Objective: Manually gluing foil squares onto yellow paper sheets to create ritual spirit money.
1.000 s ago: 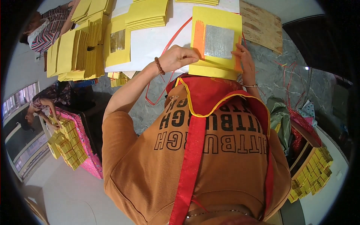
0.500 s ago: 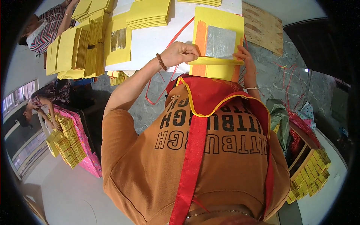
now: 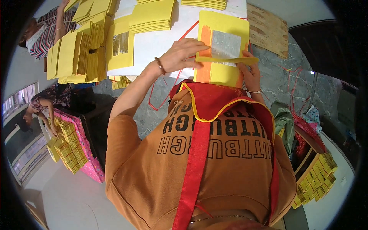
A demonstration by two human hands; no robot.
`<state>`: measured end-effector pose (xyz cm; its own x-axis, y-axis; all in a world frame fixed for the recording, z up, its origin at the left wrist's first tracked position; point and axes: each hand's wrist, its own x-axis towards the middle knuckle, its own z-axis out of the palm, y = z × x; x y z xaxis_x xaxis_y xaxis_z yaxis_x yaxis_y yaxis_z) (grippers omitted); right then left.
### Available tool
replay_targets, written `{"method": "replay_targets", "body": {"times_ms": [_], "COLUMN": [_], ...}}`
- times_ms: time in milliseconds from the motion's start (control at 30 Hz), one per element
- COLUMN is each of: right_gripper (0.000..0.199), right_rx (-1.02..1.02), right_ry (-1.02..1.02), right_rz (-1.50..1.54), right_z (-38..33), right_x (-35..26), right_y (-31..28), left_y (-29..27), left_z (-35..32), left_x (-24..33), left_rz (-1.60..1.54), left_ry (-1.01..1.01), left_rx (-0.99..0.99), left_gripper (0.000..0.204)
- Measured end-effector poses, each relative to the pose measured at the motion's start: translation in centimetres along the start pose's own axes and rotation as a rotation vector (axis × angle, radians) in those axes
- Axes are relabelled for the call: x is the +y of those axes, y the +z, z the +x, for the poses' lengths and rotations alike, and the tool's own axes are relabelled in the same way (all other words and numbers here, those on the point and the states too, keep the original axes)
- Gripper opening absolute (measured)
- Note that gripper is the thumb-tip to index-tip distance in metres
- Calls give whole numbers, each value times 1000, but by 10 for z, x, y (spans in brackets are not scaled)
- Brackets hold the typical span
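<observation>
In front of me at the table's near edge lies a sheet of yellow paper (image 3: 223,23) with orange bands and a silver foil square (image 3: 227,43). A narrow folded strip of yellow paper (image 3: 226,60) lies crosswise over its lower part. My left hand (image 3: 183,54) is open at the strip's left end, fingers stretched out over the orange band and thumb lower down. My right hand (image 3: 251,76) is closed about the strip near its right end, which sticks out past the sheet's edge. Its fingertips are partly hidden.
Stacks of yellow paper (image 3: 73,53) stand left on the white table (image 3: 151,42), beside a foil-faced sheet (image 3: 120,43). Red ribbon (image 3: 188,32) trails near the sheet. Two people work at left, one by yellow bundles (image 3: 71,143). More bundles (image 3: 316,180) sit lower right.
My left hand has gone from a pinch on the strip to spread fingers. The strip has shifted right and now juts past the sheet's edge. My right hand has moved slightly lower.
</observation>
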<state>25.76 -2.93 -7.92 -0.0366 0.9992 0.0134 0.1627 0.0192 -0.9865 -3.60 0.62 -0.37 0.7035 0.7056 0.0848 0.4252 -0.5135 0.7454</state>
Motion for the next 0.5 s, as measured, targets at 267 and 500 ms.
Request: {"method": "replay_targets", "body": {"times_ms": [267, 500], "right_gripper": [23, 21], "right_rx": [-77, -47], "right_ry": [-427, 18], "right_rz": [-364, -277], "right_z": [-10, -13], "right_x": [-40, -48], "right_y": [-17, 0], "left_y": [9, 27], "left_z": [-13, -8], "left_x": [13, 19], "left_rz": [158, 6], "left_ry": [61, -249], "left_rx": [132, 202], "left_gripper": [22, 24]}}
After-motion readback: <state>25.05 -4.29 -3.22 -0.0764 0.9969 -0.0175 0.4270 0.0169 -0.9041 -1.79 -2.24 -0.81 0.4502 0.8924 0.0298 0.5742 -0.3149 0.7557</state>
